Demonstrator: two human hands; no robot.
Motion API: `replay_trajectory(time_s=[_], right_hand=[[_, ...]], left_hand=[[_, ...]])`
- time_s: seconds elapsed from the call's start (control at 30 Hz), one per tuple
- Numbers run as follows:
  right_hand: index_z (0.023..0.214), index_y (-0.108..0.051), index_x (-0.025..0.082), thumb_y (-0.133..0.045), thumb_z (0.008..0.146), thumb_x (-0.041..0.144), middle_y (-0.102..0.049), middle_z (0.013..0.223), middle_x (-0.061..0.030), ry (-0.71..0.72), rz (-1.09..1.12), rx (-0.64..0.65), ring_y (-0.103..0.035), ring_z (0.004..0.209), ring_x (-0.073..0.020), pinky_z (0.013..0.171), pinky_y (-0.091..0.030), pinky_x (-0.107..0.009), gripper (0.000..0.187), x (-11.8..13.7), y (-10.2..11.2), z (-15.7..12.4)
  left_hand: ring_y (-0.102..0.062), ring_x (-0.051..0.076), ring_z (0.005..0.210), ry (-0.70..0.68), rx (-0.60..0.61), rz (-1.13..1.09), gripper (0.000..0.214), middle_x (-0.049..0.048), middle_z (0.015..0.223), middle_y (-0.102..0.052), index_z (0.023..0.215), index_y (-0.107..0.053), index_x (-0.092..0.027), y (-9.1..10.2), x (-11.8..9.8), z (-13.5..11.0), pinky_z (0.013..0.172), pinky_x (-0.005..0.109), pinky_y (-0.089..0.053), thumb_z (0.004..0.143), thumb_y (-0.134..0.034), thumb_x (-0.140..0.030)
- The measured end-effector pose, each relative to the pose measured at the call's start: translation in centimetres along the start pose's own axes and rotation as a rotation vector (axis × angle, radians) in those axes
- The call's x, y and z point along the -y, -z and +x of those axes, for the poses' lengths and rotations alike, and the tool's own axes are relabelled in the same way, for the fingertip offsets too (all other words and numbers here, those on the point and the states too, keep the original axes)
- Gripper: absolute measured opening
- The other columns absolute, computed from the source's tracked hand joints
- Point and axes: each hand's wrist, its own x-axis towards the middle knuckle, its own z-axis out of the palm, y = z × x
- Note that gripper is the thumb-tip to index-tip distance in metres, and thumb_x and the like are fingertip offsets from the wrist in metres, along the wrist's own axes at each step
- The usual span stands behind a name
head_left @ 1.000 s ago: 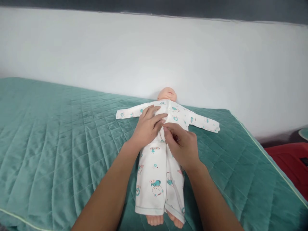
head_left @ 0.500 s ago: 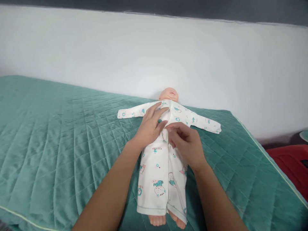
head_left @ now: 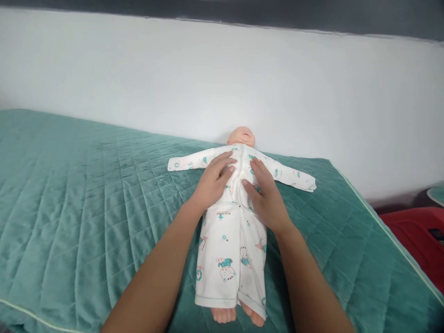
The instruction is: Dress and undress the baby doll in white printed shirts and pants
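Note:
A baby doll [head_left: 242,136] lies on its back with its head toward the wall and its arms spread. It wears a white printed pajama top [head_left: 239,185], closed along the front, and matching pants [head_left: 222,249] with its toes showing below the hems. My left hand [head_left: 214,180] rests with fingers stretched on the left side of the top. On the other side of the front seam, my right hand [head_left: 266,196] lies over the top, fingers and thumb apart. Neither hand grips anything. Parts of the chest are hidden beneath the hands.
A green quilted cover [head_left: 86,199] spreads under the doll, with pale piping along its edges. Behind it rises a white wall [head_left: 194,78]. At the right, beyond the cover's edge, is a red plastic object [head_left: 412,231], partly cut off.
My right hand has let go of the top's front edge, opened and moved up onto the chest. The front flap now lies flatter. My left hand stays nearly in place.

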Motion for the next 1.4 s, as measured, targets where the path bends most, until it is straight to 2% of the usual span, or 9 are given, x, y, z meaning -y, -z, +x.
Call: replay_trajectory(time_s=[0.17,0.33,0.67,0.87,1.0,1.07,1.17,1.27,1.4], right_hand=[[0.153,-0.039,0.026,-0.042,0.1,0.051,-0.033,0.163,-0.004,-0.019,0.003,0.027,-0.025,0.152,-0.0235,0.126,-0.021,-0.05,0.059,-0.4,-0.1,1.3],[0.152,-0.039,0.018,-0.035,0.101,0.056,-0.037,0.16,-0.0113,-0.022,-0.047,0.06,-0.031,0.149,-0.0253,0.124,-0.025,-0.048,0.064,-0.6,-0.3,4.8],[0.142,-0.055,0.021,-0.039,0.099,0.058,-0.047,0.154,-0.0101,0.056,-0.126,0.203,-0.037,0.146,-0.0285,0.122,-0.027,-0.049,0.059,-1.5,-0.9,8.8],[0.143,-0.055,0.026,-0.038,0.1,0.059,-0.043,0.158,-0.003,0.046,0.056,0.204,-0.032,0.15,-0.0231,0.125,-0.02,-0.046,0.057,-1.9,0.1,7.6],[0.141,-0.056,0.03,-0.033,0.102,0.058,-0.049,0.153,0.0002,-0.028,0.187,0.148,-0.039,0.146,-0.0195,0.124,-0.024,-0.044,0.054,-4.0,1.2,5.9],[0.146,-0.05,0.025,-0.032,0.102,0.057,-0.046,0.156,-0.0042,-0.069,0.083,0.062,-0.039,0.146,-0.0211,0.124,-0.024,-0.046,0.058,-5.9,1.8,4.8],[0.151,-0.042,0.017,-0.028,0.102,0.053,-0.034,0.162,-0.0116,-0.082,-0.278,0.101,-0.025,0.152,-0.027,0.124,-0.016,-0.054,0.063,-8.9,3.2,2.9],[0.156,-0.033,0.017,-0.026,0.102,0.051,-0.023,0.166,-0.0123,-0.148,-0.547,0.159,-0.016,0.154,-0.0304,0.122,-0.015,-0.057,0.064,-11.0,5.4,1.0],[0.159,-0.024,0.014,-0.025,0.102,0.053,-0.022,0.166,-0.015,-0.283,-0.69,0.166,-0.021,0.153,-0.0312,0.121,-0.02,-0.057,0.07,-12.1,8.0,-1.3]], left_hand=[[-0.039,0.018,0.145,0.031,-0.017,-0.076,0.035,0.0073,0.153,-0.049,0.131,-0.059,-0.023,-0.3,0.6,0.1,0.124,0.042,-0.027,0.1,-0.046,-0.034],[-0.036,0.019,0.148,0.057,-0.008,-0.115,0.035,0.0059,0.154,-0.048,0.13,-0.06,-0.025,-0.2,0.8,0.3,0.125,0.044,-0.025,0.1,-0.047,-0.036],[-0.049,0.019,0.138,0.111,-0.117,-0.043,0.033,0.0074,0.144,-0.058,0.124,-0.063,-0.022,-0.2,2.1,0.5,0.12,0.038,-0.035,0.101,-0.044,-0.036],[-0.042,0.026,0.144,0.154,-0.256,0.399,0.039,0.0116,0.143,-0.059,0.129,-0.061,-0.018,0.6,5.6,0.5,0.121,0.052,-0.03,0.101,-0.035,-0.028],[-0.027,0.031,0.151,0.326,-0.179,0.663,0.049,0.0127,0.158,-0.042,0.143,-0.05,-0.018,1.3,6.6,-0.2,0.121,0.064,-0.019,0.097,-0.036,-0.02],[-0.021,0.032,0.153,0.361,-0.087,0.738,0.055,0.0112,0.163,-0.032,0.151,-0.041,-0.019,2.3,6.8,-0.8,0.121,0.067,-0.015,0.096,-0.038,-0.023],[-0.017,0.033,0.154,0.451,0.006,0.807,0.062,0.0105,0.166,-0.022,0.158,-0.027,-0.021,5.0,7.4,-1.9,0.12,0.068,-0.015,0.098,-0.037,-0.036],[-0.021,0.033,0.153,0.556,0.075,0.851,0.066,0.0114,0.166,-0.023,0.16,-0.022,-0.019,8.1,8.2,-3.3,0.12,0.066,-0.014,0.1,-0.03,-0.045],[-0.022,0.031,0.153,0.595,0.152,0.925,0.067,0.0095,0.164,-0.028,0.158,-0.026,-0.016,10.6,8.4,-5.4,0.122,0.061,-0.015,0.1,-0.02,-0.05]])
